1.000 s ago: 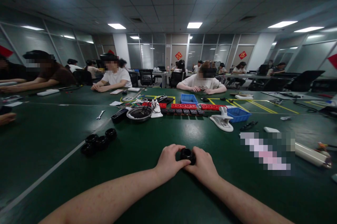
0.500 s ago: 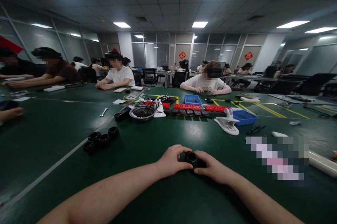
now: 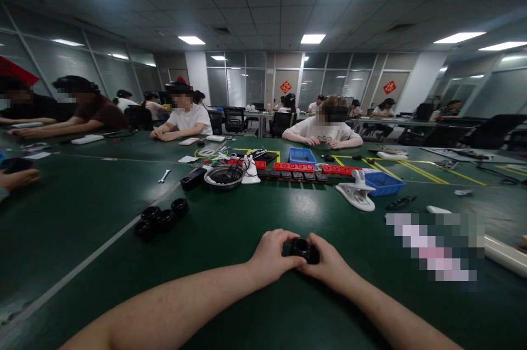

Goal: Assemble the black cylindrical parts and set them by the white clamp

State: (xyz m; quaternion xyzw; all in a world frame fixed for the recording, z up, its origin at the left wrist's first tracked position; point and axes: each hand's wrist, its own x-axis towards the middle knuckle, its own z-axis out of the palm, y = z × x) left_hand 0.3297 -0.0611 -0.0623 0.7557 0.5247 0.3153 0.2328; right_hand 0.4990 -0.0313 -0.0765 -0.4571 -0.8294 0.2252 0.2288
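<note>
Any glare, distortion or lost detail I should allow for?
Head view: the black ring between the fingers is too dark for fine detail; glare patches the green table beyond it; edges look stretched; pixelated blocks at right hide what's there.

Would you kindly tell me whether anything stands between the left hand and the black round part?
Nothing visible does; the left hand holds the black round part, the right hand at its right side.

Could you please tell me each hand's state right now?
Left hand: closed on a round, glossy black ring-shaped piece.
Right hand: closed on the same piece.
</note>
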